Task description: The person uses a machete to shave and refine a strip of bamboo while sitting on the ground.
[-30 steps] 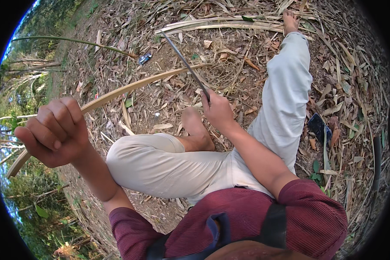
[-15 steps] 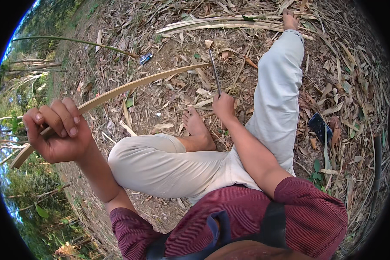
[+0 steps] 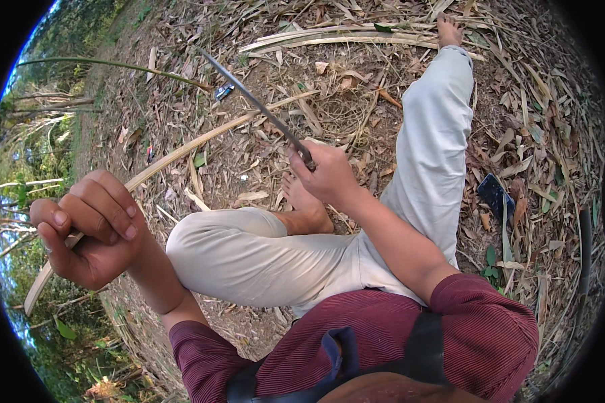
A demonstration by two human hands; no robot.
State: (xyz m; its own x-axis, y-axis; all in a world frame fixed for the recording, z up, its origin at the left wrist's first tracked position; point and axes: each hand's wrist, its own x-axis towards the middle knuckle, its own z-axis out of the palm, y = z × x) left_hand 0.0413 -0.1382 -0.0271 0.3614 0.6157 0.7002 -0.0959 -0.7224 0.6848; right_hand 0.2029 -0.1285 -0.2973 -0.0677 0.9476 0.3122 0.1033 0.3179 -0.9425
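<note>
My left hand [image 3: 91, 232], raised at the left, is closed around a long, pale, slightly curved bamboo strip [image 3: 188, 148]. One end of the strip sticks out below the fist, and the other reaches away over the ground toward the middle. In my right hand [image 3: 328, 176], closed on its handle, is a long knife [image 3: 255, 101] with a thin dark blade. The blade points up and left and crosses in front of the strip near its far end. Whether blade and strip touch, I cannot tell.
Several pale split strips [image 3: 336, 39] lie across the ground at the back, by my right foot [image 3: 449, 30]. A dark phone-like object [image 3: 496, 195] rests on the leaves to the right. Near the back left are a small blue packet [image 3: 224, 92] and a green stem [image 3: 114, 62].
My right hand has lifted the knife up and to the left, its blade swinging from nearly upright to a leftward slant. My left hand has tilted slightly, still holding the strip.
</note>
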